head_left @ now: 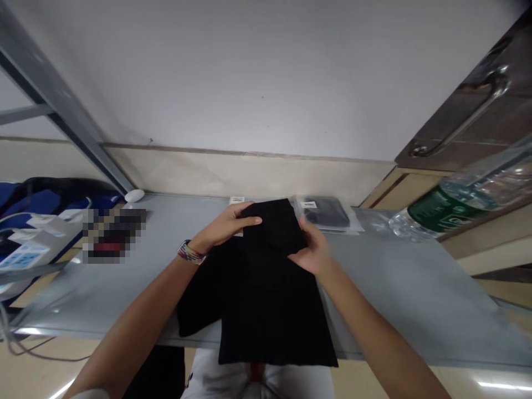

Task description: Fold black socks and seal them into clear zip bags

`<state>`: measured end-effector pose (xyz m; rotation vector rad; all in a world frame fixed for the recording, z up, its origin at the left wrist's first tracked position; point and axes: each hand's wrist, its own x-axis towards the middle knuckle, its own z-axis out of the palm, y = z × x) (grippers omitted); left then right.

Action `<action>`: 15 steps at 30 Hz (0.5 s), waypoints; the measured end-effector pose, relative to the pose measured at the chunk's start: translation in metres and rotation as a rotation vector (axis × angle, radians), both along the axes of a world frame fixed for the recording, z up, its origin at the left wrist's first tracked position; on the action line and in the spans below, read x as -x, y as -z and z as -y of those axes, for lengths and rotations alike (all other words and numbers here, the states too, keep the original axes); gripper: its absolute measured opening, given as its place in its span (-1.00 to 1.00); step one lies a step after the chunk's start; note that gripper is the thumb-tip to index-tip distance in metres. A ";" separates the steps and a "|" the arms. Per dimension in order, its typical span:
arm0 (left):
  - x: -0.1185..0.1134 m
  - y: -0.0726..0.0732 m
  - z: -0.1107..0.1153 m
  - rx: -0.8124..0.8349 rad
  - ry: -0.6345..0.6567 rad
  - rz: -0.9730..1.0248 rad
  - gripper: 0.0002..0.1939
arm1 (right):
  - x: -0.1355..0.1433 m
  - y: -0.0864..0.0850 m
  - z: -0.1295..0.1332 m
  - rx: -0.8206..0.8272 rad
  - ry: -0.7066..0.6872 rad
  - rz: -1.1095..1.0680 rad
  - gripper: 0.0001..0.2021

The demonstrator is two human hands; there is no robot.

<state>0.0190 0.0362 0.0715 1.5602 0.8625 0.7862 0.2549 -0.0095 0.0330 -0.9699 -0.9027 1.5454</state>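
In the head view, the 2 forearms are seen nearest the camera, reached in from the near side of the plastic-wrapped packet [328, 213], the landmark here. The black cloth [274, 293] is laid on the grey table [386, 282], to the left of the packet and nearer the body. Its long axis is run from the hands back towards the lap, its wide end hung just over the near table edge, 1 more black flap spread out to the left. The far, narrow end is being held: its left corner is pinched by the left hand [226, 224], thumb on top, and its right edge is gripped by the right hand [316, 249], fingers bent. Of the 2, the right is placed nearer the packet. To the packet's right, a green-labelled bottle [449, 209] is seen, lying tilted.
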 end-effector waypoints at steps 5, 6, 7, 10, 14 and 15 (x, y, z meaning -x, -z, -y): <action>-0.003 0.018 -0.005 -0.123 -0.210 -0.010 -0.67 | 0.011 0.006 0.005 0.035 -0.219 -0.242 -0.48; -0.003 0.021 -0.005 -0.122 -0.225 -0.027 -0.67 | 0.013 0.006 0.005 0.045 -0.216 -0.250 -0.49; -0.003 0.024 -0.005 -0.111 -0.234 -0.045 -0.66 | 0.016 0.007 0.006 0.059 -0.194 -0.245 -0.48; -0.001 0.029 -0.005 -0.069 -0.238 -0.100 -0.64 | 0.020 0.009 0.006 0.115 -0.079 -0.208 -0.41; 0.002 0.029 0.001 -0.157 -0.254 -0.178 -0.64 | 0.020 0.009 0.004 0.185 -0.002 -0.182 -0.38; 0.002 0.028 0.002 -0.194 -0.256 -0.199 -0.66 | 0.020 0.010 0.003 0.190 0.000 -0.185 -0.41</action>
